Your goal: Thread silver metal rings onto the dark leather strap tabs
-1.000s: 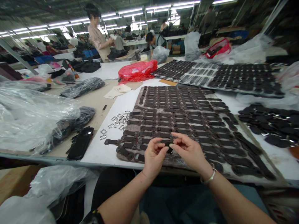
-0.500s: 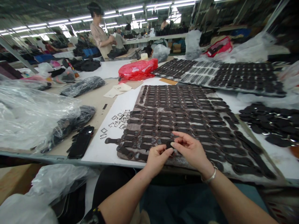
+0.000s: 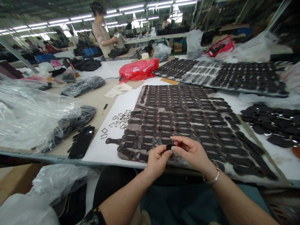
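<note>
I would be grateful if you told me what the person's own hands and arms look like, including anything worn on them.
Both the left hand and the right hand are ungloved. A slim, silver-coloured bangle circles the right wrist. Near the left elbow, a dark sleeve with small yellow marks shows.

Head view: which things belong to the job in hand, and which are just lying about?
Seemingly the job's:
small dark piece, between left hand and right hand
dark straps in rows
metal frames
dark pieces with metal, far right

Probably just lying about:
phone-like black slab
red plastic bag
orange card
</note>
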Motion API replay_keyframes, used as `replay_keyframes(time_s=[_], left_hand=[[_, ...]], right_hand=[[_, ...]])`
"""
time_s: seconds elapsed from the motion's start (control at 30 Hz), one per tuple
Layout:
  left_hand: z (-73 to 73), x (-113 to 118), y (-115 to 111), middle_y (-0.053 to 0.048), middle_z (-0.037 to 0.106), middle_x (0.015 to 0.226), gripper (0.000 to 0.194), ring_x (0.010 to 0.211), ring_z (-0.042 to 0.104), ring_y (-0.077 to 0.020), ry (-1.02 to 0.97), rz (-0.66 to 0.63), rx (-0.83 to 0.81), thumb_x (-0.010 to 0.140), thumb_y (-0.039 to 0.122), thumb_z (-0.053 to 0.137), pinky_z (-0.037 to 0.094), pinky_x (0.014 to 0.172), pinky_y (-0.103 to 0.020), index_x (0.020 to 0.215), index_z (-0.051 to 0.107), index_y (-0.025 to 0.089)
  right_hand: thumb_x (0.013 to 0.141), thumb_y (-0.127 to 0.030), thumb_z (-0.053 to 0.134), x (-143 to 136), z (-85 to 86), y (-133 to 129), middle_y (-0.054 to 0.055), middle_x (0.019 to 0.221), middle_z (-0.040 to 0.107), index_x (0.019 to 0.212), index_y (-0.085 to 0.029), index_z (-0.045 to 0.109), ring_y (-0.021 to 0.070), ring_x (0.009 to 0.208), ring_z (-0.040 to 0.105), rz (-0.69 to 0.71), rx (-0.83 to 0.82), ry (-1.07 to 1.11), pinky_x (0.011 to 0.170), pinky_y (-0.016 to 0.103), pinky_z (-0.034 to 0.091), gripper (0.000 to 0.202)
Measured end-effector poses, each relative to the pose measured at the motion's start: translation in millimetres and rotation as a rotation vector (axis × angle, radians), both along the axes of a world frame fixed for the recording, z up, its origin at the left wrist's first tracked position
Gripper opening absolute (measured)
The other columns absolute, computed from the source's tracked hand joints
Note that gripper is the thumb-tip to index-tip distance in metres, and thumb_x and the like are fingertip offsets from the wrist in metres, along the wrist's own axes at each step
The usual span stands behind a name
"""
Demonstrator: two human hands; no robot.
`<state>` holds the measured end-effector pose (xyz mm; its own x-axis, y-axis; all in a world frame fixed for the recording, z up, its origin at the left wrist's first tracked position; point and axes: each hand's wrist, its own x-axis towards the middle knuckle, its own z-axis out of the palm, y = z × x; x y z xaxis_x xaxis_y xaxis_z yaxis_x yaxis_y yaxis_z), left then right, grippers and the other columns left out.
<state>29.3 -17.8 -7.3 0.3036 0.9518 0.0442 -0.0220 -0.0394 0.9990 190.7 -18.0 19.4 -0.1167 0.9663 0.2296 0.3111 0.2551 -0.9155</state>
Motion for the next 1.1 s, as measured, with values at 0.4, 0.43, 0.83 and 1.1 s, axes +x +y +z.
replay_keyframes(time_s=[0.4,0.43,0.83,1.1], left_hand=[[-2.4,4.6,-2.4,-0.002,0.062,0.068,0.022,0.068,0.053,-0.015,0.128,-0.003,0.082,0.083,0.031,0.054,0.041,0.066,-0.023,0.072,0.066,0.016],[-2.6,4.7,-2.0,-0.002,0.063,0.07,0.022,0.069,0.054,-0.0152,0.134,0.006,0.084,0.083,0.031,0.055,0.041,0.066,-0.023,0.073,0.066,0.016],[-4.6,0.1,6.2,-0.008,0.071,0.09,0.027,0.084,0.062,-0.0204,0.01,-0.016,0.008,0.077,0.034,0.064,0.047,0.077,-0.028,0.097,0.07,0.016],[7.0,-5.2,5.0,-0.001,0.061,0.063,0.024,0.063,0.054,-0.0144,0.211,-0.003,0.182,0.082,0.035,0.057,0.04,0.06,-0.023,0.072,0.068,0.015]], right_hand=[[0.085,-0.025,0.057,-9.3,7.9,-2.6,0.002,0.07,0.064,0.075,-0.02,0.07,0.0154,0.069,0.059,-0.021,0.216,-0.328,0.064,0.027,0.047,0.017],[0.085,-0.025,0.057,-9.4,6.5,-1.8,0.002,0.07,0.064,0.074,-0.02,0.069,0.0155,0.069,0.059,-0.029,0.216,-0.331,0.065,0.027,0.047,0.018],[0.081,-0.023,0.063,-1.1,13.4,-2.5,0.003,0.074,0.066,0.079,-0.021,0.071,0.0166,0.073,0.061,0.064,0.187,-0.228,0.065,0.027,0.049,0.009],[0.082,-0.026,0.063,-0.5,8.7,-1.6,0.003,0.082,0.066,0.095,-0.021,0.07,0.0167,0.075,0.061,0.06,0.129,-0.175,0.068,0.027,0.05,0.015]])
